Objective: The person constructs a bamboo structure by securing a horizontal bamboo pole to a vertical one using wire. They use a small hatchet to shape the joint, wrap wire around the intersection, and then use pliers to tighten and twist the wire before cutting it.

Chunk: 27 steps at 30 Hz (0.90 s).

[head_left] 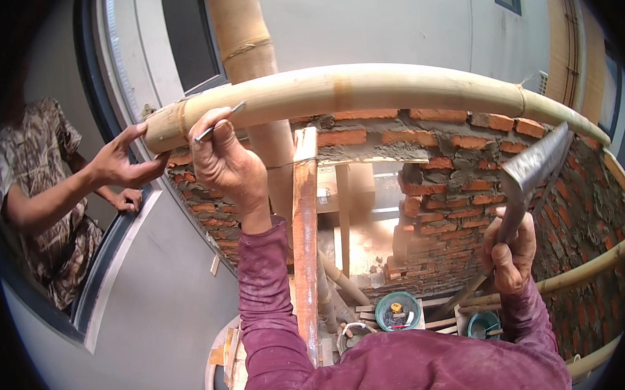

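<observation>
My left hand [227, 160] is raised, thumb and fingers pinched round a long metal nail [237, 108]. The nail slants across the front of a thick horizontal bamboo pole [350, 92] near its left end; whether its tip touches the pole I cannot tell. On the right, my right hand [512, 252] is wrapped round the handle of a hatchet [534, 164], its broad grey metal head held up close to the pole's right part. Another person's hand [126, 161] steadies the pole's left end.
An upright bamboo post [246, 30] stands behind the pole. A wooden plank [306, 244] rises between my arms. Brick wall [459, 206] curves round ahead and right. Below are a green basin [398, 311] with small tools and a bucket [482, 325]. A window frame [120, 256] edges the left.
</observation>
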{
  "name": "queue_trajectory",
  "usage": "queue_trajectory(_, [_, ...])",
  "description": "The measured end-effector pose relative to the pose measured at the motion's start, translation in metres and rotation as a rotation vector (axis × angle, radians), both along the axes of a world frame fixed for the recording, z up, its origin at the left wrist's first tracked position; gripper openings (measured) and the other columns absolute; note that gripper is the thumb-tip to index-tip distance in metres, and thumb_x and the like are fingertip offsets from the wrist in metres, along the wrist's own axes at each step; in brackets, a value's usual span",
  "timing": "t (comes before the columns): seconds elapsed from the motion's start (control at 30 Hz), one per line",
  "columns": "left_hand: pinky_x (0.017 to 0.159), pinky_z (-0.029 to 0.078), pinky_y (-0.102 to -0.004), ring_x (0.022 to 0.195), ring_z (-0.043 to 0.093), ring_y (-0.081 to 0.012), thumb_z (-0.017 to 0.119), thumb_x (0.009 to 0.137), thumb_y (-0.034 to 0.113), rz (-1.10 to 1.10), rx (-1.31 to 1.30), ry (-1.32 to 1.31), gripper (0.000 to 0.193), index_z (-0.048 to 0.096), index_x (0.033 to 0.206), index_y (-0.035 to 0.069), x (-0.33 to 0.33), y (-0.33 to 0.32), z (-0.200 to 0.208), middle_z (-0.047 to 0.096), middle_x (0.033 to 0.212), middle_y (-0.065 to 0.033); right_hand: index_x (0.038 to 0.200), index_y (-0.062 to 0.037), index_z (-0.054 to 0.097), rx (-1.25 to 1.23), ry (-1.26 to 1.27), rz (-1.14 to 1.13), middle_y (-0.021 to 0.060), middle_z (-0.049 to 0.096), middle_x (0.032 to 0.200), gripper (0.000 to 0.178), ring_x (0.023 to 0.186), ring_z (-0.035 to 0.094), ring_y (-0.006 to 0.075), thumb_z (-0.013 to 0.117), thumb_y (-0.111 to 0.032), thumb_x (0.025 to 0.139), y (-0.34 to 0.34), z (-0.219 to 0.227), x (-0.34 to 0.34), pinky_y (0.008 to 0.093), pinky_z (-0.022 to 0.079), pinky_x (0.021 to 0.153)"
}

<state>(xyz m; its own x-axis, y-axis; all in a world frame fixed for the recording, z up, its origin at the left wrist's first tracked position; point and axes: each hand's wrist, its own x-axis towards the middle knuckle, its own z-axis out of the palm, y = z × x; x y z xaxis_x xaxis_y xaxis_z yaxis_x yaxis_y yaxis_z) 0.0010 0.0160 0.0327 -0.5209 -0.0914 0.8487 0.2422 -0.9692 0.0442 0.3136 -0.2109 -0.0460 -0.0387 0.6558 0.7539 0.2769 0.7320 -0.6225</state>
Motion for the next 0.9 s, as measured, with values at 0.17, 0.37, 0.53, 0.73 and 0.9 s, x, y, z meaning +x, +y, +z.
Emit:
queue_trajectory(0.17, [0.078, 0.046, -0.0272, 0.083, 0.058, -0.0131, 0.055, 0.094, 0.012, 0.016, -0.045, -0.018, 0.013, 0.061, 0.088, 0.002, 0.007, 0.0, 0.001, 0.062, 0.087, -0.0029, 0.127, -0.0002, 0.036, -0.026, -0.153, 0.1, 0.0034, 0.05, 0.077, 0.043, 0.053, 0.042, 0.0043, 0.054, -0.016, 0.092, 0.017, 0.061, -0.031, 0.0203, 0.036, 0.047])
queue_trajectory(0.37, [0.073, 0.046, -0.026, 0.078, 0.058, -0.0137, 0.053, 0.094, 0.008, 0.293, 0.023, 0.062, 0.012, 0.06, 0.086, 0.003, 0.008, -0.001, 0.01, 0.06, 0.082, -0.0033, 0.117, 0.0029, 0.046, 0.205, -0.253, 0.001, 0.0042, 0.049, 0.071, 0.033, 0.052, 0.046, 0.0092, 0.054, -0.016, 0.091, 0.039, 0.105, -0.07, 0.0256, 0.039, 0.049])
queue_trajectory(0.53, [0.069, 0.045, -0.0286, 0.074, 0.058, -0.0172, 0.054, 0.092, 0.005, 0.368, 0.073, 0.068, 0.01, 0.058, 0.083, 0.003, 0.006, 0.002, 0.014, 0.059, 0.079, -0.0049, 0.119, 0.0042, 0.045, 0.472, -0.74, -0.229, 0.0097, 0.047, 0.07, 0.036, 0.058, 0.049, 0.0184, 0.055, -0.015, 0.091, 0.047, 0.149, -0.09, 0.0345, 0.042, 0.059])
queue_trajectory(0.73, [0.066, 0.043, -0.0349, 0.072, 0.055, -0.0232, 0.061, 0.082, -0.001, 0.353, 0.052, 0.058, 0.009, 0.057, 0.079, 0.006, 0.007, -0.008, 0.015, 0.059, 0.074, -0.0049, 0.101, -0.0006, 0.048, 0.53, -0.948, -0.217, 0.0116, 0.049, 0.067, 0.02, 0.057, 0.051, 0.0278, 0.053, -0.017, 0.092, 0.067, 0.161, -0.11, 0.0401, 0.042, 0.058])
queue_trajectory(0.9, [0.07, 0.041, -0.032, 0.07, 0.059, -0.0208, 0.062, 0.082, 0.003, 0.344, 0.159, 0.043, 0.007, 0.057, 0.079, 0.008, 0.011, 0.002, 0.021, 0.061, 0.074, -0.0043, 0.093, -0.002, 0.046, 0.687, -0.956, -0.266, 0.0118, 0.046, 0.057, 0.021, 0.047, 0.05, 0.0264, 0.053, -0.022, 0.095, 0.077, 0.165, -0.116, 0.0394, 0.041, 0.047])
